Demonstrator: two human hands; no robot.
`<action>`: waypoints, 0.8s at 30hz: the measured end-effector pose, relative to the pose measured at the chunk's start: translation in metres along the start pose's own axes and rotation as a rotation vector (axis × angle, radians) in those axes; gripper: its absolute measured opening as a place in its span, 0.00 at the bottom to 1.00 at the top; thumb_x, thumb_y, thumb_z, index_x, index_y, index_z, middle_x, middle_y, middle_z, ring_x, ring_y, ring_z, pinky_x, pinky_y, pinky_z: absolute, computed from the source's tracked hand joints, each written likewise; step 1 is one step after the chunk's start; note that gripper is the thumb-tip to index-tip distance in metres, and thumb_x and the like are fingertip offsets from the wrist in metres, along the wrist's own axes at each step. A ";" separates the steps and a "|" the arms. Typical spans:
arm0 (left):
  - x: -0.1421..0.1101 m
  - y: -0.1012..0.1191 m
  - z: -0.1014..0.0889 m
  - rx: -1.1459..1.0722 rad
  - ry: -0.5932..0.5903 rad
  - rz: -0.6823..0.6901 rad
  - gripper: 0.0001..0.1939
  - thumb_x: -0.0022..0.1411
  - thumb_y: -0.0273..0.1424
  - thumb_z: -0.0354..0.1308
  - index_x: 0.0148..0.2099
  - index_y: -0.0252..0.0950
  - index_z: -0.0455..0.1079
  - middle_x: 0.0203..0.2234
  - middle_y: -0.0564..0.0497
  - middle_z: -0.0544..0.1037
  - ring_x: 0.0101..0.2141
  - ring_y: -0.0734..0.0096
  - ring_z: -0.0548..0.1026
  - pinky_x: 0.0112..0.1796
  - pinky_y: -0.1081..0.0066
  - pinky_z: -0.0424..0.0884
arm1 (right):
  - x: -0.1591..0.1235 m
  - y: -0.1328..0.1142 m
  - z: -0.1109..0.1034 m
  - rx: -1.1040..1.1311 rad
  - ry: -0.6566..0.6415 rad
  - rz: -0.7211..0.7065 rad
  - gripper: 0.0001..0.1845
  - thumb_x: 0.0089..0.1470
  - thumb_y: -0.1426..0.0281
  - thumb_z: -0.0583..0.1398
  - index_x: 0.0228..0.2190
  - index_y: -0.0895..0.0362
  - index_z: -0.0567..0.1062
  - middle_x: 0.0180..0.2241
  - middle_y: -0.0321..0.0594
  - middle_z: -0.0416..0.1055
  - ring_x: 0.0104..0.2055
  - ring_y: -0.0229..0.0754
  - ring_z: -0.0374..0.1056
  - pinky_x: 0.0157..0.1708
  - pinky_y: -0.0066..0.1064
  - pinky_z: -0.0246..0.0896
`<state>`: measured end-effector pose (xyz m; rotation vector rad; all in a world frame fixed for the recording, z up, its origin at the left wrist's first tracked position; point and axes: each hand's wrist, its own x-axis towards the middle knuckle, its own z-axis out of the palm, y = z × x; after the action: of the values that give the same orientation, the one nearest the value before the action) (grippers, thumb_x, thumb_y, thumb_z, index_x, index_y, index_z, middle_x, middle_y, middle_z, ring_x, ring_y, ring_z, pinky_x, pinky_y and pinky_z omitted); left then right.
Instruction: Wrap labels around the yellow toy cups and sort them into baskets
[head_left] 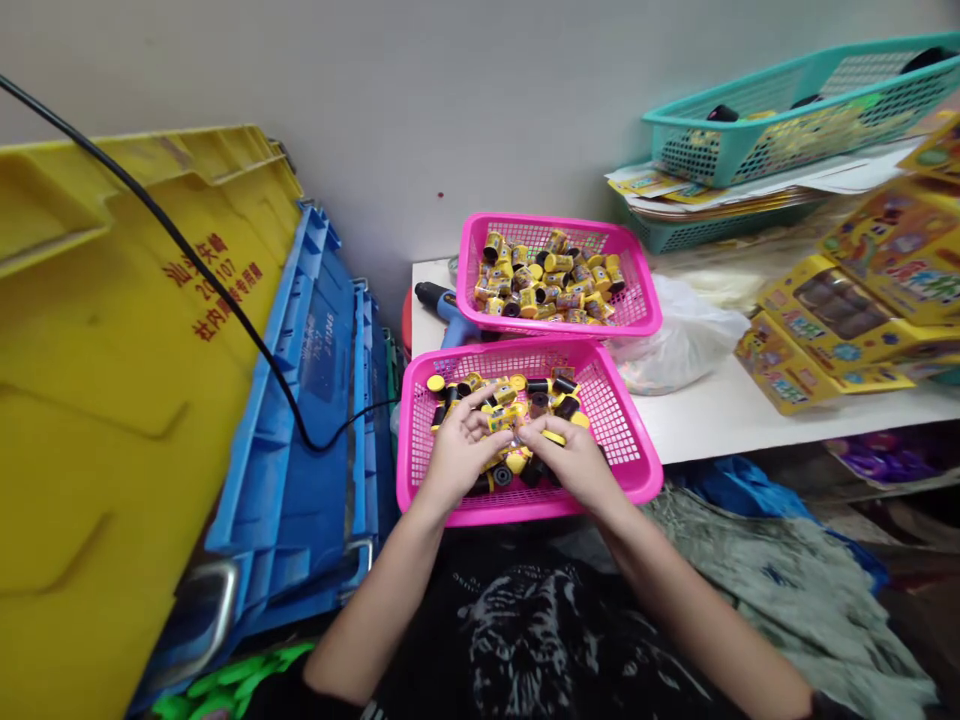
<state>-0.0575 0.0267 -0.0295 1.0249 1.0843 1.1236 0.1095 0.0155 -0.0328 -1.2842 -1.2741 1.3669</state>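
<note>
Both my hands are over the near pink basket (637,490), which holds a heap of small black and yellow cylinders, some with yellow caps. My left hand (461,450) has its fingers curved round a small yellow printed sleeve (504,418), the thumb beneath it. Close by on the right, my right hand (574,460) has thumb and fingertips pinched together near the sleeve's lower end. What lies in that pinch is too small to make out. Loose black cylinders (566,406) and a yellow cap (436,383) lie around the hands.
Behind stands a second pink basket (651,300) of yellow-wrapped cylinders. A blue heat gun (452,318) lies left of it, a white plastic bag (667,340) right. Printed boxes (817,330) and a teal basket (720,160) fill the right. Yellow (112,400) and blue crates (307,400), plus a black cable (187,250), occupy the left.
</note>
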 end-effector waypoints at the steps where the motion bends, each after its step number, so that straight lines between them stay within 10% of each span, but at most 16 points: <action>1: -0.001 0.001 0.003 -0.008 0.026 -0.014 0.35 0.45 0.27 0.70 0.57 0.39 0.67 0.24 0.57 0.75 0.27 0.77 0.75 0.33 0.76 0.72 | -0.001 0.000 0.000 0.024 -0.011 0.000 0.17 0.52 0.55 0.60 0.24 0.56 0.73 0.24 0.33 0.67 0.28 0.38 0.62 0.32 0.30 0.57; 7: -0.010 0.002 0.006 0.078 0.132 -0.030 0.12 0.47 0.32 0.68 0.36 0.35 0.80 0.26 0.50 0.81 0.25 0.73 0.76 0.28 0.74 0.74 | 0.001 -0.003 -0.009 0.137 -0.104 0.043 0.15 0.51 0.56 0.61 0.34 0.54 0.76 0.30 0.36 0.69 0.32 0.40 0.64 0.31 0.29 0.59; 13: -0.009 -0.011 0.002 -0.001 0.158 -0.078 0.15 0.48 0.40 0.68 0.36 0.34 0.81 0.27 0.48 0.83 0.22 0.72 0.77 0.26 0.73 0.75 | -0.001 -0.007 -0.022 0.529 0.036 -0.038 0.13 0.49 0.67 0.62 0.39 0.50 0.73 0.41 0.36 0.71 0.39 0.39 0.67 0.33 0.26 0.63; 24: -0.011 -0.016 0.005 -0.100 0.045 -0.134 0.22 0.52 0.44 0.65 0.44 0.34 0.78 0.38 0.43 0.82 0.34 0.59 0.81 0.31 0.66 0.79 | -0.004 -0.001 -0.040 0.047 -0.113 -0.114 0.16 0.50 0.61 0.65 0.41 0.52 0.74 0.37 0.41 0.74 0.38 0.44 0.71 0.39 0.37 0.66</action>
<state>-0.0508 0.0133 -0.0432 0.8401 1.1052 1.0855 0.1494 0.0164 -0.0290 -1.0989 -1.3626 1.3957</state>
